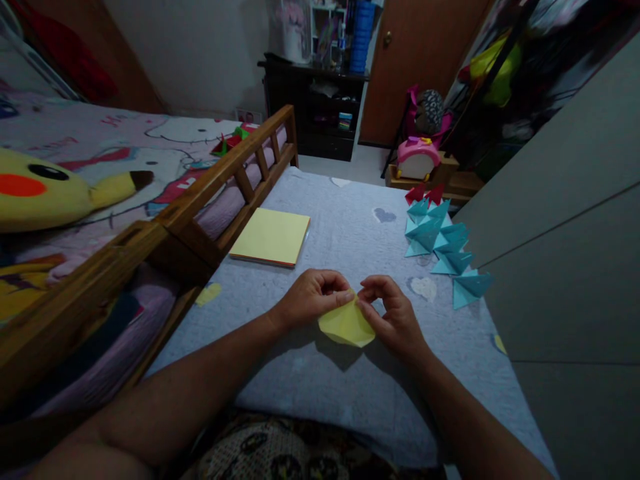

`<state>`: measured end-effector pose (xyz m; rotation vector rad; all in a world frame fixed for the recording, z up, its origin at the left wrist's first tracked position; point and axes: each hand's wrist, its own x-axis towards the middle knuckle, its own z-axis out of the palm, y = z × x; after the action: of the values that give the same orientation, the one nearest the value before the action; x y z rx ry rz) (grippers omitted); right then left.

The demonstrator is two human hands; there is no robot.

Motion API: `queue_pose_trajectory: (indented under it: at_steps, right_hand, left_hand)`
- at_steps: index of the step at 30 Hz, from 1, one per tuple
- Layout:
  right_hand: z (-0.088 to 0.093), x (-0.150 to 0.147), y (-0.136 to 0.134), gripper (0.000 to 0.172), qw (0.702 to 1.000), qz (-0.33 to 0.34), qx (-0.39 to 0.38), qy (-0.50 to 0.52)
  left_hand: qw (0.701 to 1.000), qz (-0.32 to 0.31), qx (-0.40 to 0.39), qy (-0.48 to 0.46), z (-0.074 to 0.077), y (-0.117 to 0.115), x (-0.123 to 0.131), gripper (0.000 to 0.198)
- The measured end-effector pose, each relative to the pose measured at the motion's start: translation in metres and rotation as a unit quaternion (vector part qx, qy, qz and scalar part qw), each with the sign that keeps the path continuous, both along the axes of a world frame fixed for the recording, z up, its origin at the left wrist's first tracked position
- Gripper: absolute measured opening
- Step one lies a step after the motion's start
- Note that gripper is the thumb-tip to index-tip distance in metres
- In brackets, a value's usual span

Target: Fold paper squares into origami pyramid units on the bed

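A partly folded sheet of yellow origami paper (pixel 347 325) is held between my two hands, just above the cloth-covered surface. My left hand (pixel 320 292) pinches its upper left edge between thumb and fingers. On the other side, my right hand (pixel 391 308) grips the upper right edge, thumb against the paper. Creases run down from the top point, and the lower part flares out. Beyond my left hand lies a stack of square yellow paper (pixel 273 235), with other colours showing at its edge. Several folded blue paper pieces (pixel 425 233) stand to the right.
Red folded paper (pixel 425 194) sits behind the blue pieces. A wooden rail (pixel 235 175) borders the left side, with a yellow plush toy (pixel 45 193) on the bed past it. A pale cabinet (pixel 565 280) flanks the right. A dark shelf unit (pixel 313 110) stands farther back.
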<state>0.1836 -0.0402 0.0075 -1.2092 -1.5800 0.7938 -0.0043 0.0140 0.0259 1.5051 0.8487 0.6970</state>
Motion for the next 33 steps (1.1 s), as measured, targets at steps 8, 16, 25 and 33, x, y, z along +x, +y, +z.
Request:
queue_pose_trajectory:
  at_steps: [8, 16, 25, 33]
  right_hand:
    - [-0.006, -0.003, 0.004, 0.025, 0.999, 0.01, -0.032, 0.006]
    - [-0.003, 0.003, 0.001, 0.013, 0.997, -0.046, 0.059, 0.007]
    - [0.01, -0.004, -0.026, 0.021, 0.936, 0.1, 0.295, -0.167]
    - [0.007, -0.016, -0.028, 0.018, 0.908, 0.184, 0.251, -0.278]
  left_hand:
    - [1.0, -0.018, -0.002, 0.016, -0.004, 0.006, -0.002, 0.023]
    - [0.998, 0.036, -0.003, 0.054, -0.02, 0.019, -0.005, 0.024]
    - [0.979, 0.062, 0.139, 0.132, -0.031, 0.033, -0.003, 0.015]
    - [0.948, 0.05, 0.207, 0.235, -0.033, 0.037, 0.0, 0.01]
